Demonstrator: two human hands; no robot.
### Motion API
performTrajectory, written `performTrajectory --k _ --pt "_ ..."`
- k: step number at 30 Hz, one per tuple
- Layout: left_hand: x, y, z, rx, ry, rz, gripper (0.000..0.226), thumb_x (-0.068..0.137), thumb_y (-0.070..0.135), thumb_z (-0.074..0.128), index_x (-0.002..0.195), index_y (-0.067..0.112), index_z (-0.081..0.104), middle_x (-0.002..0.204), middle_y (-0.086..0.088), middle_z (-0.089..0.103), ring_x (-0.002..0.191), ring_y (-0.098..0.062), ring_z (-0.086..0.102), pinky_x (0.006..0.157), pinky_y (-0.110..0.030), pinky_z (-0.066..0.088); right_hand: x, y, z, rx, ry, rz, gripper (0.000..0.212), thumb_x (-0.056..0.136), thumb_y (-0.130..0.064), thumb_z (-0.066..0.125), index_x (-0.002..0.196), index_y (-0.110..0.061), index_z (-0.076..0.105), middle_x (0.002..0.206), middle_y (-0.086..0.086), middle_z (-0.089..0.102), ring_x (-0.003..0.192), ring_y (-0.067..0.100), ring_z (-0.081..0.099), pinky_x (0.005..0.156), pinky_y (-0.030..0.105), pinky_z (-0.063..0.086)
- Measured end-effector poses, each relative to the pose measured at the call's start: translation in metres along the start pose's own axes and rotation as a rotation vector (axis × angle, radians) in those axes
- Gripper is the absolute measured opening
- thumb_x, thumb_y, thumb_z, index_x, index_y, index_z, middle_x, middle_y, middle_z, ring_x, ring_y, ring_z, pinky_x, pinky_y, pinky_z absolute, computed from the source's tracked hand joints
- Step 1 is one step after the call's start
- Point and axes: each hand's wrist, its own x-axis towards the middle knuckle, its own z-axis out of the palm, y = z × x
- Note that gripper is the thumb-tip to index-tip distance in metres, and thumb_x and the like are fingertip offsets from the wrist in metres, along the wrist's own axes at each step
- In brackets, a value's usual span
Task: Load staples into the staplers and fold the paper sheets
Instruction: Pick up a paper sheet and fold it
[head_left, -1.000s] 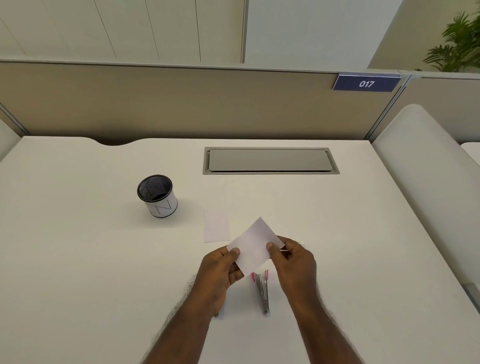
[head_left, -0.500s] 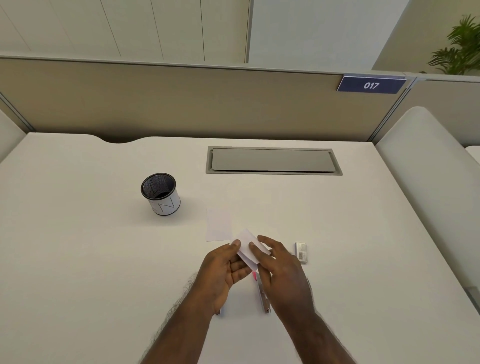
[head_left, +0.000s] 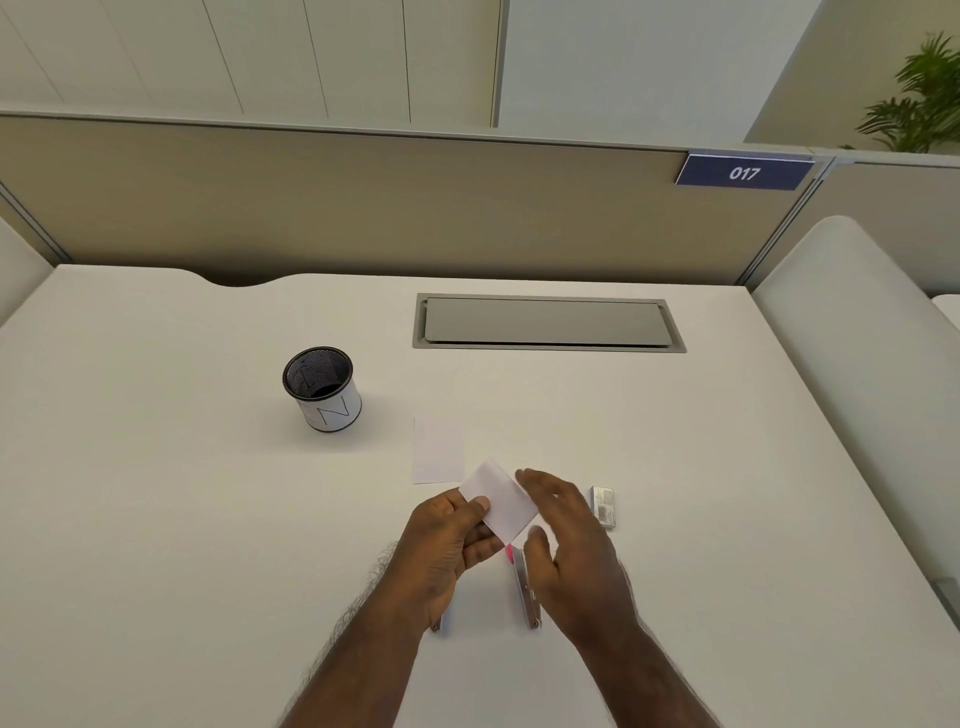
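- Fingers (head_left: 480, 506) of the left hand (head_left: 447, 545) pinch the folded paper sheet (head_left: 501, 501) at its near-left edge, with the thumb on top, and hold it just above the bench (head_left: 182, 519).
- Right hand (head_left: 571, 540) is released: its fingers are spread and nearly straight, beside the right edge of the sheet. I cannot tell if the fingertips touch the paper; they grasp nothing.
- Step in hand, as I judge it, is the folding of this sheet. It looks already doubled, so a fold seems made, and the right hand is free to press the crease or to take the sheet again.
- Next move calls for lining up the edges and running the fingers along the fold, with the left pinch kept firm so that the thin paper does not slip or bend.
- Stapler (head_left: 524, 587), with a pink part at its far end, lies on the bench under and between the hands. A second stapler (head_left: 439, 621) is mostly hidden by the left wrist.
- Staple box (head_left: 603, 506) lies just right of the right hand.
- Another paper sheet (head_left: 438, 449) lies flat, far from the hands, and a mesh cup (head_left: 322, 387) stands well apart to the far left.
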Motion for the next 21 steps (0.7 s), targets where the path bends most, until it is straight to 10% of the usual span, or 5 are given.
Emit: performTrajectory --k 8,21 --pt "0.002 -0.001 -0.001 -0.024 -0.047 -0.005 0.014 0.097 0.007 0.053 0.104 0.002 0.064 0.103 -0.016 0.075 0.096 -0.031 0.073 0.068 -0.031 0.06 0.021 0.0 -0.006 0.386 -0.008 0.438 0.012 0.091 -0.033 0.062 0.086 -0.029 0.072 0.078 -0.013 0.073 0.067 0.005 0.068 0.066 0.026 0.053" --pt "-0.005 0.001 -0.001 -0.026 -0.074 0.002 0.018 0.097 0.006 0.052 0.108 0.002 0.066 0.103 -0.015 0.075 0.096 -0.029 0.073 0.067 -0.029 0.059 0.023 -0.001 -0.011 0.469 -0.032 0.505 0.013 0.088 -0.025 0.068 0.077 -0.024 0.074 0.068 -0.002 0.074 0.059 0.006 0.066 0.071 0.038 0.058"
